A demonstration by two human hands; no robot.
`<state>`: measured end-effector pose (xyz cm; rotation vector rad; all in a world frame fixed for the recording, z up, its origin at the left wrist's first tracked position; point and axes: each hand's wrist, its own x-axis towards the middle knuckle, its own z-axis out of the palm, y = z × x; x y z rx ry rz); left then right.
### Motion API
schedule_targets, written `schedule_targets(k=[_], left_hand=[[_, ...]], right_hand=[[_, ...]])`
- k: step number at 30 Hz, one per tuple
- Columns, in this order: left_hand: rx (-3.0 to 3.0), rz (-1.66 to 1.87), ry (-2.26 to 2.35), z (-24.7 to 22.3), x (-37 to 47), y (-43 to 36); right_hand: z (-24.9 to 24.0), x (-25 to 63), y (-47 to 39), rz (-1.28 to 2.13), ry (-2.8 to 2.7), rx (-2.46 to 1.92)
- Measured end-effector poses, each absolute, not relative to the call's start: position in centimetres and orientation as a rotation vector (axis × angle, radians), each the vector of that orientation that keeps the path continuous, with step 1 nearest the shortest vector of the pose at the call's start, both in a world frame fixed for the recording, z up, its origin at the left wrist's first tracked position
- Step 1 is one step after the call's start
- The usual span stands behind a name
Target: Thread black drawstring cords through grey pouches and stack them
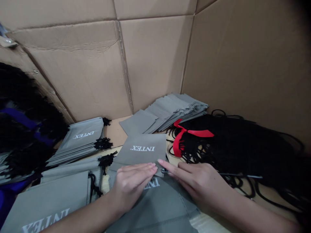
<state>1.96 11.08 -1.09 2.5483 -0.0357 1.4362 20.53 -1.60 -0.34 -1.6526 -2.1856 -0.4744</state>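
Observation:
A grey fabric pouch (pixel 143 149) with white INTEX lettering, upside down from here, lies on other grey pouches in front of me. My left hand (pixel 132 183) is closed at its near edge, fingers together, thumb hidden. My right hand (pixel 194 178) meets that edge from the right, index finger extended onto the fabric. Under its fingers a small shiny metal end (pixel 164 170) sticks out at the pouch's corner. Beyond the right wrist shows a thin metal rod (pixel 243 176), seemingly the same tool. Another INTEX pouch (pixel 157 207) is beneath my hands.
Stacked pouches with black cord ends (pixel 82 136) stand left, more pouches (pixel 36 207) nearer. Loose grey pouches (pixel 170 108) lie at the back. Black cords (pixel 230 145) tied with red ribbon (pixel 178 142) lie right. Cardboard walls (pixel 155 58) enclose the back and right.

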Motion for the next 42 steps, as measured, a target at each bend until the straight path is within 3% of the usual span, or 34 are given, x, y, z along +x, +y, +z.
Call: schedule_targets(k=[13, 26, 37, 42], left_hand=[[2.806, 1.277, -0.097, -2.0, 2.1, 11.5], [2.756, 1.344, -0.070, -1.6, 1.9, 11.8], [2.581, 1.297, 0.067, -2.1, 2.5, 11.7], [2.697, 1.359, -0.091, -2.2, 2.4, 11.8]], right_hand=[[-1.2, 19.1, -0.9, -0.480, -2.135, -1.632], [-0.5, 19.9, -1.4, -0.382, -2.110, -1.693], [-0.8, 20.1, -1.8, -0.806, -2.218, -1.496], [-1.2, 19.6, -1.3, -0.584, -2.170, -1.599]])
